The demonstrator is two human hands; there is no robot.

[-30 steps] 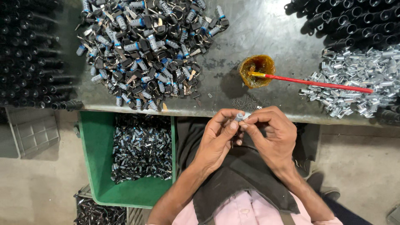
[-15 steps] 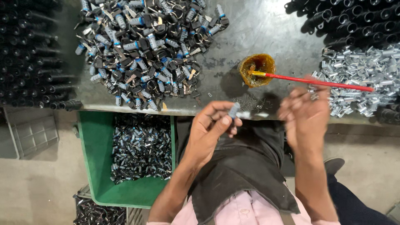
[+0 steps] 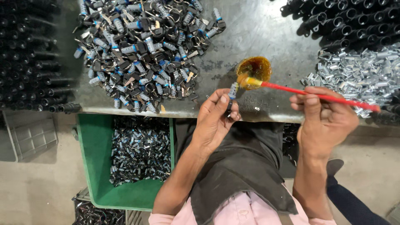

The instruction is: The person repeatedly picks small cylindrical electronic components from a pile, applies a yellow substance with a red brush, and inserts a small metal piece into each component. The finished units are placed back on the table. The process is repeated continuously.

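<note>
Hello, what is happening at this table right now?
A person seated at a grey table holds a small lock cylinder in the left hand. The right hand holds a red-handled brush, its bristles at an amber pot of grease, close to the cylinder. More cylinders fill a green crate.

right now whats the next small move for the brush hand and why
Probably bring the brush tip the short way over to the small lock cylinder pinched in the left hand. The right hand holds the red handle, the bristles look loaded with amber grease at the cup, and the cylinder sits just beside them.
</note>
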